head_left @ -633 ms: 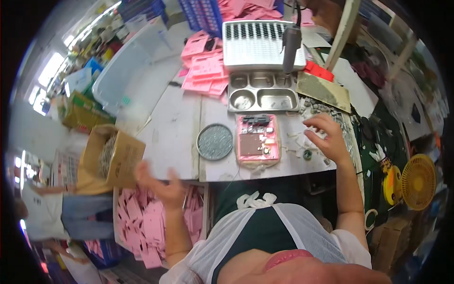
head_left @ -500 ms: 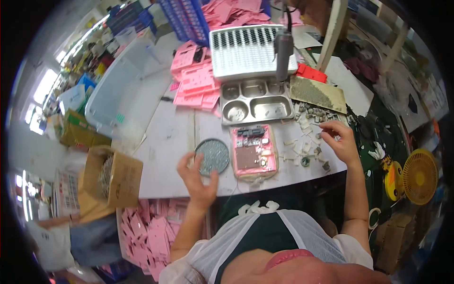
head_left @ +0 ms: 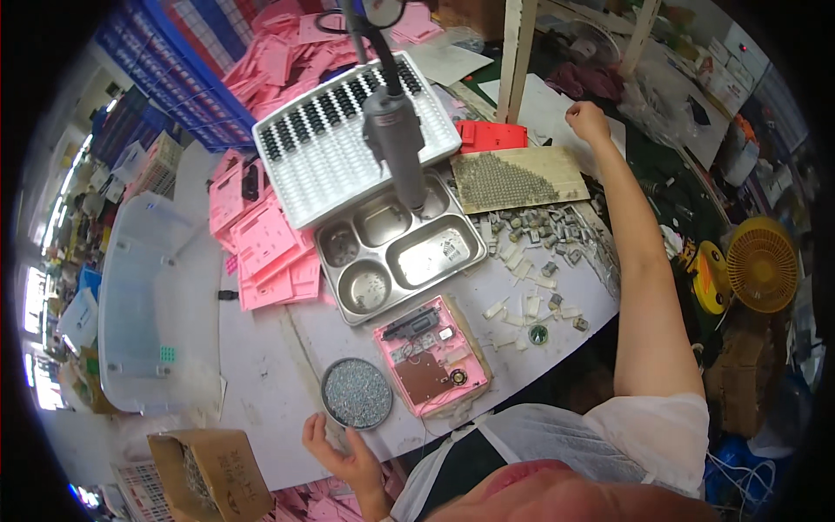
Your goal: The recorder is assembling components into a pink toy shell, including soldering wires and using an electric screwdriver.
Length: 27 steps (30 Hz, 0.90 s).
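Observation:
My left hand (head_left: 350,459) is by the table's front edge, fingers apart and holding nothing. Just beyond its fingertips lies a round dark dish (head_left: 357,393) full of tiny grey metal pieces, likely screws. To the right of the dish rests a pink plastic housing (head_left: 431,358) with a brown circuit board, a black part and thin wires in it. My right hand (head_left: 590,122) is stretched far out to the back right, over a white sheet (head_left: 544,109). Its fingers are curled closed, and whatever they hold, if anything, is hidden.
A grey electric screwdriver (head_left: 397,143) hangs above a steel compartment tray (head_left: 352,304) and a white tray (head_left: 304,204) with rows of black parts. Pink panels (head_left: 265,239) lie left. A beaded plate (head_left: 522,178), small loose parts (head_left: 531,304) and a yellow fan (head_left: 762,264) are right.
My right hand has moved from beside the loose parts to the far back right, and its fingers have curled. My left hand stays near the dish. The view has turned and shifted.

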{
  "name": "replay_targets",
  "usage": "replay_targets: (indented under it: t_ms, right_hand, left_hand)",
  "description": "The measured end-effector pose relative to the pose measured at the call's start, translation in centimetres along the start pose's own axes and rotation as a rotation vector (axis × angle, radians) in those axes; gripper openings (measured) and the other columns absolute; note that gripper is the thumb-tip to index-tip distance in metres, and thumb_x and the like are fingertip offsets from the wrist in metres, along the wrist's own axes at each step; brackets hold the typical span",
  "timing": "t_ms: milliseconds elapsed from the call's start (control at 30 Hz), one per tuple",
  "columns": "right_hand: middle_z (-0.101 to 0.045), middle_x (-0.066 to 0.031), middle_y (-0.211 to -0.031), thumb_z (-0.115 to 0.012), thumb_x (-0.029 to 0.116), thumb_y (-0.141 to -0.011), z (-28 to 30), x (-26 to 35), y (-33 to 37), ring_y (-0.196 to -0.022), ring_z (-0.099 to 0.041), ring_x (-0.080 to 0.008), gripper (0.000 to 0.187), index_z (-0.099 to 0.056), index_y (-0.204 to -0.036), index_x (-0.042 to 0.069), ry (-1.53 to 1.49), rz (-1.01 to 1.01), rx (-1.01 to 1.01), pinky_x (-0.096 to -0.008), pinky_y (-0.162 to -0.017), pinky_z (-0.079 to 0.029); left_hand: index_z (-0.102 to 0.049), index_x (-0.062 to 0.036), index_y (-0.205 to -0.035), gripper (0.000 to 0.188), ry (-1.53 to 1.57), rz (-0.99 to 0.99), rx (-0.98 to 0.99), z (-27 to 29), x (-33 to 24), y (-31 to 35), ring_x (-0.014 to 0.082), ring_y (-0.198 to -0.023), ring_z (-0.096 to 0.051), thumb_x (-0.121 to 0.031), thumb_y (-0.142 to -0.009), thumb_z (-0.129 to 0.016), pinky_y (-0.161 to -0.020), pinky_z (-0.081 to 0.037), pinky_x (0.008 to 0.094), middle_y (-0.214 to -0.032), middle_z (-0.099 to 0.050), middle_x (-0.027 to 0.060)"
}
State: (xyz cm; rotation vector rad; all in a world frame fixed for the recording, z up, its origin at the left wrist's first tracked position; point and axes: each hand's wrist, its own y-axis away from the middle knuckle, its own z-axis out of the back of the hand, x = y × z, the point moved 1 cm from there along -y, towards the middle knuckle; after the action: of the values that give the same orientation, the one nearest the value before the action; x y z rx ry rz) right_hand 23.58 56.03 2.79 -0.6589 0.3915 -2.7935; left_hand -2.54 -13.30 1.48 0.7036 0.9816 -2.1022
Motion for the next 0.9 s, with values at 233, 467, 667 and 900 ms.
replay_targets:
  t_ms: [233,467,667,900]
  right_hand:
    - [-0.074,-0.0185,-0.103,-0.067,0.026,-0.079,-2.1,-2.4,-3.8,-0.100,-0.070,-0.0357,0.026,-0.078,-0.097,0.011,-0.082,-0.189,0.144,-0.0443,-0.090,-0.054]
    - [-0.068,-0.0232,-0.123,-0.069,0.037,-0.082,-2.3,-6.8,-4.0,-0.116,-0.064,-0.0396,0.049,-0.071,-0.118,0.003,0.224,-0.322,0.138,-0.0451,-0.100,-0.050]
    - [-0.067,-0.0221,-0.126,-0.068,0.057,-0.081,-7.7,-6.0,-4.2,-0.118,-0.064,-0.0375,0.068,-0.070,-0.122,0.003,0.127,-0.122,0.349,-0.0432,-0.103,-0.048]
    - [-0.075,-0.0116,-0.108,-0.066,0.055,-0.089,-3.6,-4.0,-4.8,-0.102,-0.070,-0.0260,0.052,-0.076,-0.110,0.009,-0.291,-0.060,-0.235,-0.0377,-0.088,-0.052]
  left_hand:
    - [-0.052,0.0068,-0.129,0.042,-0.094,0.063,-0.021,0.9,0.1,-0.4,0.0345,-0.126,-0.047,-0.005,-0.090,-0.061,-0.111,-0.033,0.0476,-0.131,-0.049,0.0201]
    - [-0.055,0.0059,-0.127,0.039,-0.063,0.007,0.026,-0.7,-0.8,-1.6,0.0338,-0.123,-0.049,-0.005,-0.090,-0.061,-0.110,-0.035,0.0471,-0.129,-0.051,0.0197]
    - [-0.056,0.0055,-0.126,0.038,-0.087,-0.019,0.054,-1.2,-1.4,-1.6,0.0336,-0.122,-0.050,-0.005,-0.090,-0.061,-0.109,-0.035,0.0464,-0.127,-0.051,0.0197]
    - [-0.056,0.0052,-0.127,0.038,0.016,-0.045,-0.042,-0.5,-1.3,-1.5,0.0319,-0.125,-0.049,-0.004,-0.090,-0.060,-0.111,-0.034,0.0467,-0.129,-0.052,0.0186]
